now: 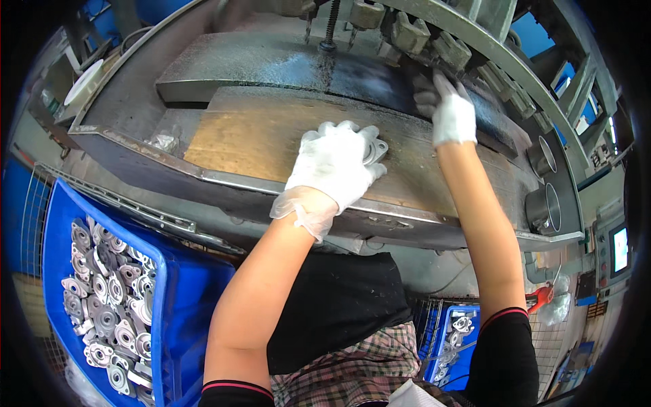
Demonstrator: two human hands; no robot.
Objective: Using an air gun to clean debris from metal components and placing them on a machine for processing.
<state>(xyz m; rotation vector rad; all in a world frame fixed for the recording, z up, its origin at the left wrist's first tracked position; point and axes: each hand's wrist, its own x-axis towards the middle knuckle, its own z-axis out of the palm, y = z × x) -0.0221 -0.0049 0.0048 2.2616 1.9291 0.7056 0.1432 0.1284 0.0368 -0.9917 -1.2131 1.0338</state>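
My left hand, in a white glove with a clear cuff, lies over a small grey metal flange part on the wooden board. Its fingers curl about the part, and only one eared end shows beside the thumb. Farther off to the right, my right hand, also gloved in white, reaches toward the dark metal bed beneath the machine's row of blocks. Motion smears its fingers, and whatever they may hold cannot be made out.
Left of me, a blue bin holds several grey metal parts; a smaller blue bin with similar parts stands low at the right. Drill-like bits hang over the bed. Two metal cups sit at the bench's right end.
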